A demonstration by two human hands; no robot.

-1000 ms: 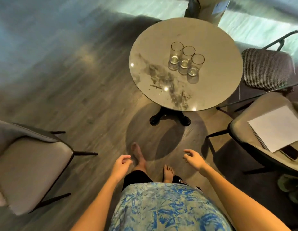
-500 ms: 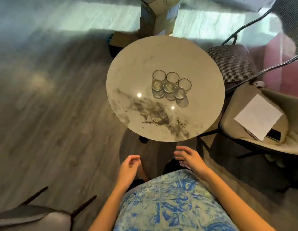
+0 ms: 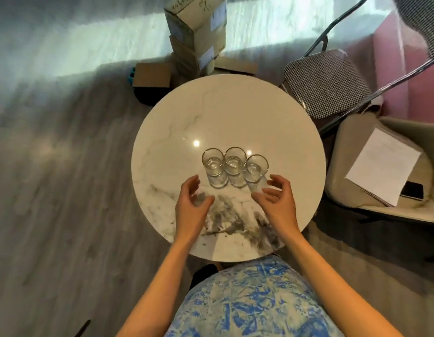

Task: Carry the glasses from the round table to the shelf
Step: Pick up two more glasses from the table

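Observation:
Three clear glasses with gold rims stand upright in a tight row on the round marble table [image 3: 235, 113]: the left glass [image 3: 213, 167], the middle glass [image 3: 234, 166] and the right glass [image 3: 256, 171]. My left hand [image 3: 190, 210] hovers over the table just near and left of the left glass, fingers curved and apart, holding nothing. My right hand [image 3: 279, 203] is just near and right of the right glass, fingers spread and empty. Neither hand touches a glass. No shelf is in view.
Stacked cardboard boxes [image 3: 197, 32] stand on the floor beyond the table. A checkered metal-frame chair [image 3: 325, 81] is at the far right. A beige chair [image 3: 352, 152] on the right holds papers [image 3: 381, 164] and a phone [image 3: 411, 190]. Wood floor lies to the left.
I have stepped up to the table. Both hands rose from beside my body and reached out over the tabletop toward the glasses, one on each side of the row.

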